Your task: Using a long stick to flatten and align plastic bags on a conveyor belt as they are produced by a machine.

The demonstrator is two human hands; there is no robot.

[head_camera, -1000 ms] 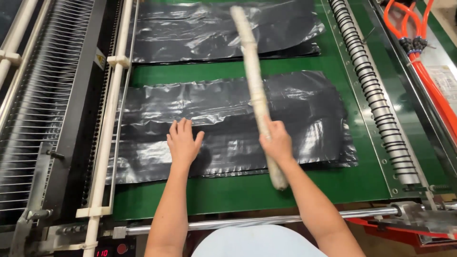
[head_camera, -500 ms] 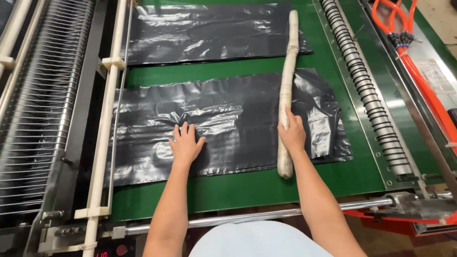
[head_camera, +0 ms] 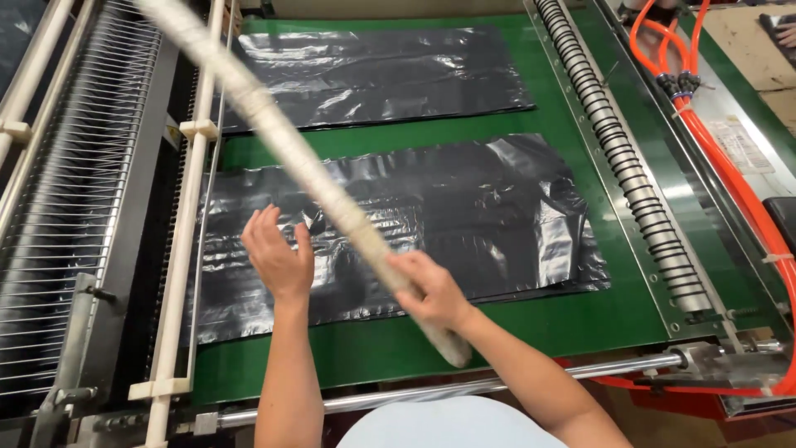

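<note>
the right hand (head_camera: 429, 292) is closed round the lower part of a long pale wrapped stick (head_camera: 290, 162), with a short stub of it poking out below the fist toward the person. the stick slants up and away to the left, crossing over the left hand's side and running out of the top of the view, its far end blurred. the left hand (head_camera: 278, 253) is open, fingers spread and slightly raised, holding nothing; it hovers over or barely on the near black plastic sheet (head_camera: 464, 224), and contact cannot be told. that sheet lies flat and wrinkled on the green worktop (head_camera: 613, 319). a second black plastic sheet (head_camera: 373, 75) lies beyond it, apart, with a strip of green between them. to the right runs a row of black rollers (head_camera: 622, 166), and further right orange hoses (head_camera: 730, 158). on the left stand white rails (head_camera: 195, 207).
</note>
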